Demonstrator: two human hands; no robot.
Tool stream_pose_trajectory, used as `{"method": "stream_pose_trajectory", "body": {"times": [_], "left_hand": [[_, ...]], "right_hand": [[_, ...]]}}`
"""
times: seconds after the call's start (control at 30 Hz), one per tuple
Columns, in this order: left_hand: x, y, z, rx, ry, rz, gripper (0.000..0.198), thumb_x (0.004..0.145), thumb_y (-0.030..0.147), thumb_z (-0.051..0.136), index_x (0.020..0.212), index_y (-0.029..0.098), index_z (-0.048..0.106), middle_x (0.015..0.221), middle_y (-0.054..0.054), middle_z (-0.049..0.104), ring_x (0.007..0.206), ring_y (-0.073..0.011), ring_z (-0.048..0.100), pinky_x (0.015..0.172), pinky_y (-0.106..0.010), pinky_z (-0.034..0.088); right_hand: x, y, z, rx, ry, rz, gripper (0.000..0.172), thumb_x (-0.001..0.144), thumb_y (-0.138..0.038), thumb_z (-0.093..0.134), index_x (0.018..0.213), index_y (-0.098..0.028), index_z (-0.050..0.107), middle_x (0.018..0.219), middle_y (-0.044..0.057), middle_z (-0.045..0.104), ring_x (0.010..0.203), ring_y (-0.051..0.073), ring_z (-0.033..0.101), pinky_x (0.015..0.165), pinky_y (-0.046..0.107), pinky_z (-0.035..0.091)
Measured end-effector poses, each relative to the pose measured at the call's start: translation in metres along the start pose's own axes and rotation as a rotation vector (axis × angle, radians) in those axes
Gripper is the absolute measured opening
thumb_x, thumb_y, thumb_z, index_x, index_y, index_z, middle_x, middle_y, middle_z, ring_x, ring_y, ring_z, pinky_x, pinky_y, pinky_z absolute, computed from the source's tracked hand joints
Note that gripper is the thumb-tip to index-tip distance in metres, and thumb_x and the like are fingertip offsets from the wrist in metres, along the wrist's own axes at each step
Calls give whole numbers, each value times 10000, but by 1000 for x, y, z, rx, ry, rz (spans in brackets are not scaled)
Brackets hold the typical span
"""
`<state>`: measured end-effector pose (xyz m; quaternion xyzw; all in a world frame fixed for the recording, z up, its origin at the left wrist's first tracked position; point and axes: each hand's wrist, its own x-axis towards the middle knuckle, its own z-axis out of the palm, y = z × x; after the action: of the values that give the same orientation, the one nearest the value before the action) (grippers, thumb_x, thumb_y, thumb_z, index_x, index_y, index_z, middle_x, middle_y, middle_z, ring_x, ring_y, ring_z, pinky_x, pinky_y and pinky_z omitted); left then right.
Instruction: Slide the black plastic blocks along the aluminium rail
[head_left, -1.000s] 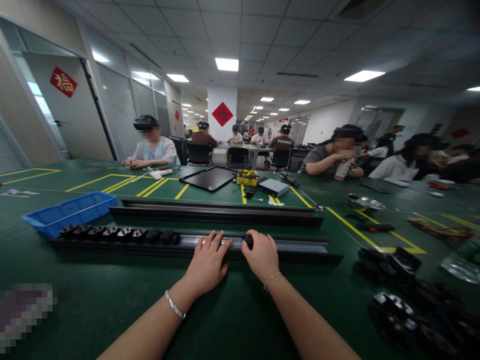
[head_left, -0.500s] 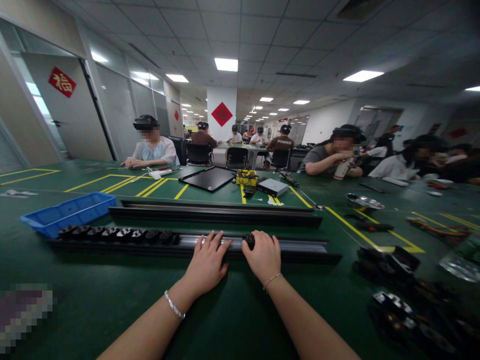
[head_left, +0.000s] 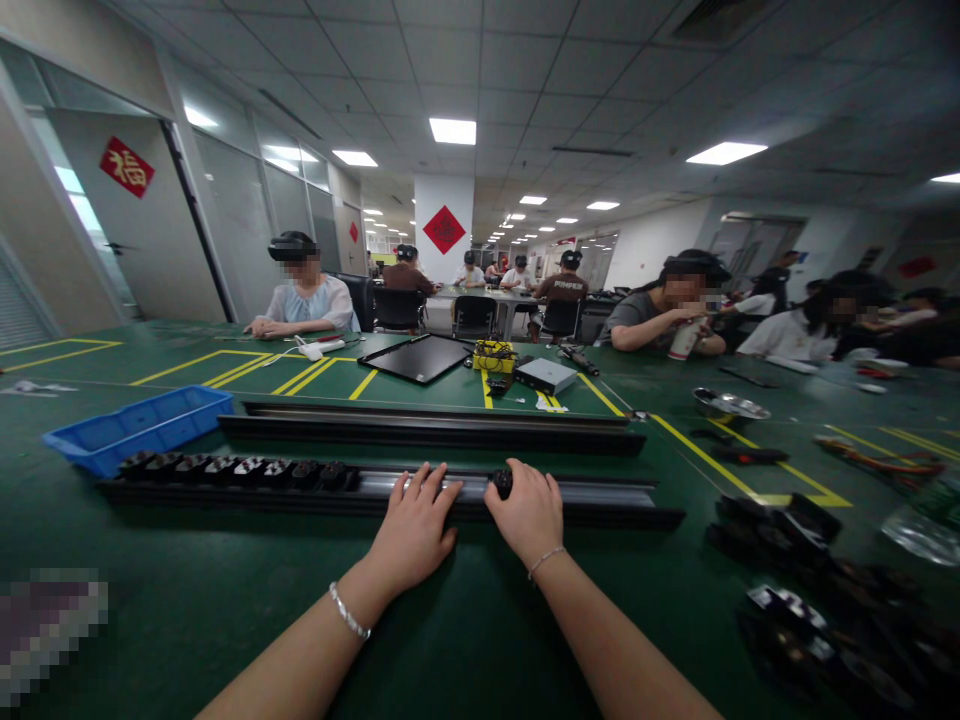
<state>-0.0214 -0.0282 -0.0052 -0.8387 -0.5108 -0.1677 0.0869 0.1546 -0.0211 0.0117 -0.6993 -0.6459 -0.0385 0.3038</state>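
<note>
A long black channel rail [head_left: 607,492] with a pale strip inside lies across the green table in front of me. Several small black blocks [head_left: 250,468] with shiny tops sit in a row in its left part. My left hand [head_left: 418,515] rests on the rail right of that row, fingers spread, with nothing visible in it. My right hand [head_left: 526,508] is closed around a small black block [head_left: 502,484] over the rail, thumb on its left side. The underside of that block is hidden.
Behind lies a second black rail [head_left: 435,430]. A blue tray [head_left: 142,430] stands at the left, a black panel [head_left: 420,357] and grey box [head_left: 546,376] farther back. Dark parts [head_left: 795,630] pile up at right, near a metal bowl [head_left: 727,405]. People sit across the table.
Almost nothing differs. The block in my right hand appears shifted very slightly to the right; my left hand stays in place.
</note>
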Motion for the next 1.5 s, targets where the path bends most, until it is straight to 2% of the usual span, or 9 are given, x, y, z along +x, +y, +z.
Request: {"method": "stream_pose_trajectory", "body": {"times": [0.3,0.47,0.7,1.17,1.5], "left_hand": [[0,0,0,3,3,-7,548,777,346,548,1307,302,415,1449,-63,368,1347,-289,271,1089,-508,189],[0,-1,1,0,18,3,549,780,355,547,1310,299,415,1450,-62,367,1346,-288,272,1094,-502,182],[0,-1,1,-5,22,4,544,781,360,543,1307,297,417,1450,-63,367,1346,-289,273,1092,-505,184],[0,-1,1,2,16,8,546,786,359,536,1313,297,405,1453,-62,361,1348,-289,269,1089,-507,189],[0,-1,1,8,19,9,538,790,357,533,1310,298,408,1447,-64,372,1345,-287,277,1088,-504,196]], "right_hand": [[1,2,-1,20,-2,26,439,774,-296,459,1179,-147,545,1108,115,639,1069,229,546,1015,406,254],[-1,5,2,-30,73,35,442,762,-349,482,1137,-133,570,1218,146,577,1206,284,431,1024,442,235],[1,5,-4,-65,32,45,355,754,-347,488,1008,-134,613,1033,143,642,1058,273,519,985,416,270],[6,8,-11,-76,-43,99,466,747,-300,469,1174,-125,532,1084,135,632,1071,256,522,975,401,266],[8,6,-16,-68,-71,106,468,744,-279,459,1189,-145,513,1066,112,638,1059,250,522,941,372,288]]}}
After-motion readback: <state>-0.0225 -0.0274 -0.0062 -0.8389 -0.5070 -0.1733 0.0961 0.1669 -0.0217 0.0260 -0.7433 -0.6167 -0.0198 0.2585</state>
